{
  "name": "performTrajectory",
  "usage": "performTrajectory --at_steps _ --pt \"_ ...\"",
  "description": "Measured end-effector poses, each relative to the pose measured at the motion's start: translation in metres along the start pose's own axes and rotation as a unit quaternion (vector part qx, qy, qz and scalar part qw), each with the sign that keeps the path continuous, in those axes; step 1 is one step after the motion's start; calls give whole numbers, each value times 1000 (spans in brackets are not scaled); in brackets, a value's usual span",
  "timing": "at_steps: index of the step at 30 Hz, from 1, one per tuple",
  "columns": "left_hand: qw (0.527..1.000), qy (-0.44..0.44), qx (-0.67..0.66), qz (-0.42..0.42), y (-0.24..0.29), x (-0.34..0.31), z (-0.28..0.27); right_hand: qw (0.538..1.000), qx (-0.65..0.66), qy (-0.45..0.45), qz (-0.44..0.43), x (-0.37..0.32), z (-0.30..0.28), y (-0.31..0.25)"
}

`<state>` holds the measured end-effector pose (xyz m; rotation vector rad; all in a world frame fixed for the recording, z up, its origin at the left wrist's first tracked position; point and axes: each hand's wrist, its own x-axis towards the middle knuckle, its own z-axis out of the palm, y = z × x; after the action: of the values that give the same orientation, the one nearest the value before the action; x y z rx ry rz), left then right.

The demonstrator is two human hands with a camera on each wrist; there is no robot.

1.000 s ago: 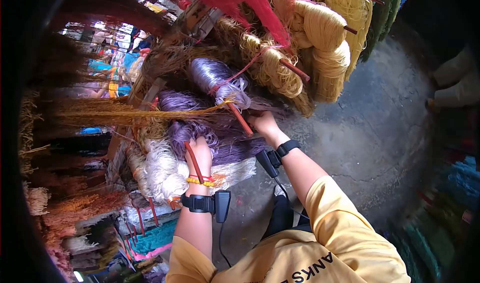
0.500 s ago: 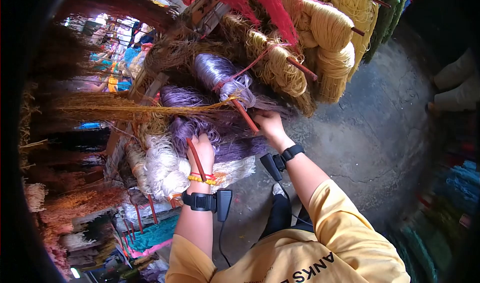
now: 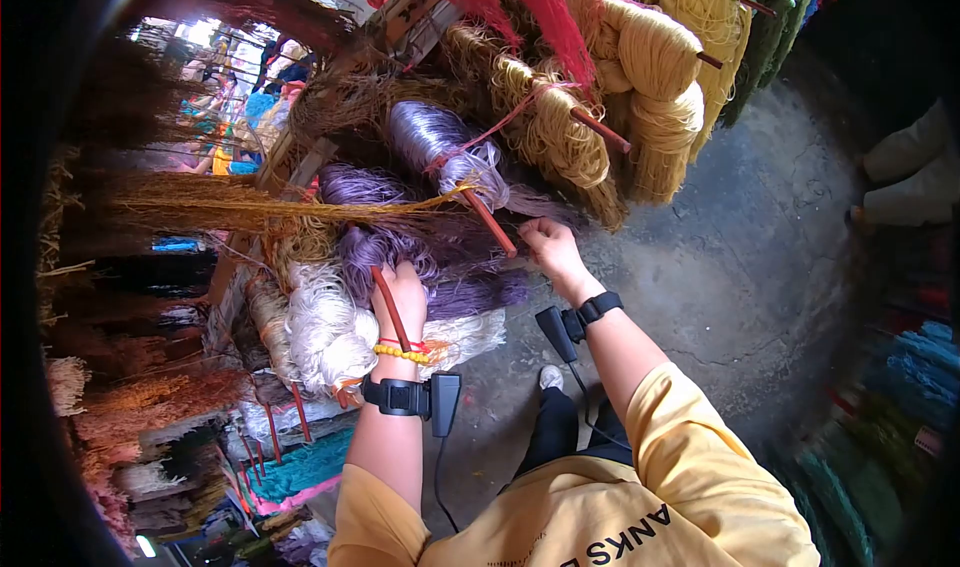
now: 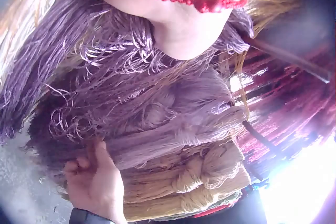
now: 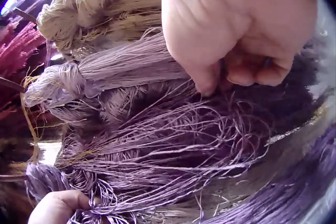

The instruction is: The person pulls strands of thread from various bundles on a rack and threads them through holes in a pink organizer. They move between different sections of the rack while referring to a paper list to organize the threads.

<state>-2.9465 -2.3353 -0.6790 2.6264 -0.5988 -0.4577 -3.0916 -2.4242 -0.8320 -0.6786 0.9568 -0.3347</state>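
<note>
A dark purple hank of yarn [image 3: 380, 252] hangs from the rack, its looped strands [image 5: 178, 145] fanned out in the right wrist view. My left hand [image 3: 403, 292] grips this hank near its upper end, behind a reddish rod [image 3: 390, 309]; most of its fingers are hidden in the yarn, with the thumb [image 5: 60, 205] visible in the right wrist view. Toward the loose looped ends, my right hand [image 3: 553, 250] has curled fingers and pinches purple strands between thumb and forefinger. A shiny lilac hank [image 3: 430, 137] hangs just beyond on another rod [image 3: 488, 223].
White yarn [image 3: 330, 337] hangs beside the left wrist. Cream hanks [image 3: 650, 52] and red strands [image 3: 550, 27] hang at the far side. Ochre strands [image 3: 270, 205] stretch across from the left. Concrete floor [image 3: 740, 257] lies to the right, with another person's legs [image 3: 910, 182] at its edge.
My right hand has drawn back a little to the right, away from the lilac hank's rod, with its fingers more curled. My left hand stays at the purple hank.
</note>
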Motion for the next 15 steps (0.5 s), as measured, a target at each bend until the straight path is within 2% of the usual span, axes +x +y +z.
performTrajectory --at_steps 1,4,6,13,15 --pt "1000 -2 -1 -2 1 -1 0 1000 -3 -4 9 -6 -1 -7" --pt "1000 -4 5 -6 6 -2 -2 995 85 -21 53 -12 -5 -11" --pt "1000 -1 17 -8 7 -3 -2 985 159 -46 52 -12 -6 -8" --pt "1000 -7 -10 -3 -2 0 0 916 394 -44 53 -34 -17 -17" --pt "1000 -4 -29 0 1 0 0 901 421 -92 46 -41 -27 -14"
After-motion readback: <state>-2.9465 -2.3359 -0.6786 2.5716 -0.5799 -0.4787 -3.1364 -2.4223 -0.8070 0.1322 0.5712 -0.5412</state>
